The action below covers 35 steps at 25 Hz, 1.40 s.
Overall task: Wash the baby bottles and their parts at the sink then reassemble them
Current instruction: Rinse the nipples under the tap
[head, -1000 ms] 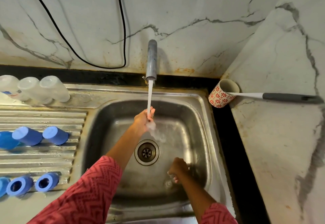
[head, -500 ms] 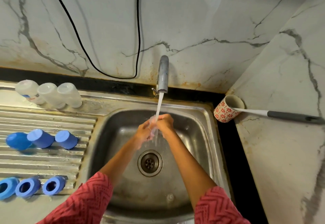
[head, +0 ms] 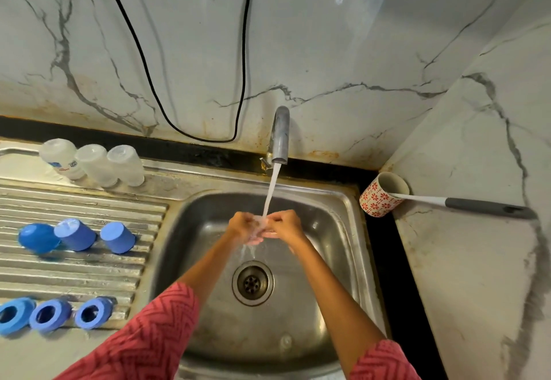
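Observation:
Both of my hands meet under the running tap (head: 280, 138) above the steel sink (head: 343, 230). My left hand (head: 243, 226) and my right hand (head: 286, 224) pinch a small clear teat (head: 260, 227) between the fingertips, blurred by the stream. A second clear teat (head: 285, 341) lies on the sink floor near the front. Three clear bottles (head: 92, 162) stand upside down at the back of the drainboard. Three blue caps (head: 74, 235) sit mid-board, and three blue collar rings (head: 50, 315) lie along its front edge.
The ribbed steel drainboard (head: 89, 272) lies left of the basin. The drain (head: 252, 282) sits below my hands. A red-patterned cup (head: 377, 200) holding a grey-handled brush (head: 483, 208) stands on the marble counter at right. A black cable (head: 241, 81) hangs down the wall.
My right hand rose from the sink floor and joined my left hand under the stream. The view has tilted upward slightly.

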Available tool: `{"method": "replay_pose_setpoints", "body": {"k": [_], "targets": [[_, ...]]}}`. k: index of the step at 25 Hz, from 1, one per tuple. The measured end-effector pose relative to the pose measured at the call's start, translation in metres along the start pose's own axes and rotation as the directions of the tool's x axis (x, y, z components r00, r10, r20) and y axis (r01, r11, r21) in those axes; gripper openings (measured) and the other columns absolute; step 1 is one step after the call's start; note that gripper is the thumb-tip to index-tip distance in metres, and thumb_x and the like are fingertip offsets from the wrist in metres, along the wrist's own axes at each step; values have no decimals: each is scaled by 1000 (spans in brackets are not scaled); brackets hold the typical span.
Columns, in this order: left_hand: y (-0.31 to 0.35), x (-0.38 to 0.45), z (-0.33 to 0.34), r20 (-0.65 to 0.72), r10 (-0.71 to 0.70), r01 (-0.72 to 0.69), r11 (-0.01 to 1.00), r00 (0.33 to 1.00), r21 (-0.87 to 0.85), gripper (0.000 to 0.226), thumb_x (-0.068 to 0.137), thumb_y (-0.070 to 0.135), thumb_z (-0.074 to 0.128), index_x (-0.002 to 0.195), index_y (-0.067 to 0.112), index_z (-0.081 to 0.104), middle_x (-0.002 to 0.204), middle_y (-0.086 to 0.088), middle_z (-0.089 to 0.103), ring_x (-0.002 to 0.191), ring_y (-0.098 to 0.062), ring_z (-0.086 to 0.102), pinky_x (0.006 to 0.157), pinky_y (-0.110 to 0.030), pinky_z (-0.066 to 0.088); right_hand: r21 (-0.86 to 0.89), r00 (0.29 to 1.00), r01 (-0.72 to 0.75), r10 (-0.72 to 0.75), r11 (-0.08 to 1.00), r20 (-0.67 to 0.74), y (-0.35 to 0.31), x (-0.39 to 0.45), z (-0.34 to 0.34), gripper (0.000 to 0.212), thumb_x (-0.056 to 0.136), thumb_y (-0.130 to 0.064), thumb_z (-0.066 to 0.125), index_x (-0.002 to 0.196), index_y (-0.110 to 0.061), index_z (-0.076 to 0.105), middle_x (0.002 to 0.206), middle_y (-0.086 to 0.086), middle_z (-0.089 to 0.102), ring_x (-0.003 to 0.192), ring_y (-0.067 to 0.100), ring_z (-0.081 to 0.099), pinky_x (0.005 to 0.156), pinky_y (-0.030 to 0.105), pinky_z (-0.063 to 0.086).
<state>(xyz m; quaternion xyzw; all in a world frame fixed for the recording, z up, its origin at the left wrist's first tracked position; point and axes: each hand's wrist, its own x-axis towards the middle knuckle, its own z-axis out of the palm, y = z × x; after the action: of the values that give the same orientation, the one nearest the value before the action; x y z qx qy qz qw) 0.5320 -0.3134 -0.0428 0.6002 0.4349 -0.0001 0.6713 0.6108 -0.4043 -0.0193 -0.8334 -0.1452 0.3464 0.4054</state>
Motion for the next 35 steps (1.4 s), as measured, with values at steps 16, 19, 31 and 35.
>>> {"method": "replay_pose_setpoints", "body": {"k": [16,19,31,35], "targets": [[24,11,26,193,-247,313,788,950,-530,30,100,17,35,73,17,48,55,0,46,51,-9,41,52,-18,35,-596,836,-247,479,764,268,135,-54,27,23,96,-7,45,118,-3,52,99,17,64,95,26,64,65,29,54],[21,9,18,30,-279,263,858,960,-441,12,95,5,47,90,4,58,57,-6,52,50,-14,40,45,-22,36,-374,958,-95,187,923,217,81,-17,13,29,95,-2,44,122,-6,53,114,17,61,89,27,65,72,32,54],[56,9,-35,-218,-129,68,961,967,-267,23,94,27,55,81,10,50,69,-3,47,55,-11,40,52,-21,37,-158,912,407,-410,900,17,29,2,16,27,89,-5,59,112,-13,46,95,13,67,85,24,67,73,31,57],[80,27,-15,-196,41,-68,989,980,-130,11,94,20,55,92,10,58,76,-6,55,55,-13,47,43,-19,40,162,971,240,-240,957,-18,20,3,17,35,83,9,58,100,-19,45,105,13,63,93,27,65,79,33,55]]}}
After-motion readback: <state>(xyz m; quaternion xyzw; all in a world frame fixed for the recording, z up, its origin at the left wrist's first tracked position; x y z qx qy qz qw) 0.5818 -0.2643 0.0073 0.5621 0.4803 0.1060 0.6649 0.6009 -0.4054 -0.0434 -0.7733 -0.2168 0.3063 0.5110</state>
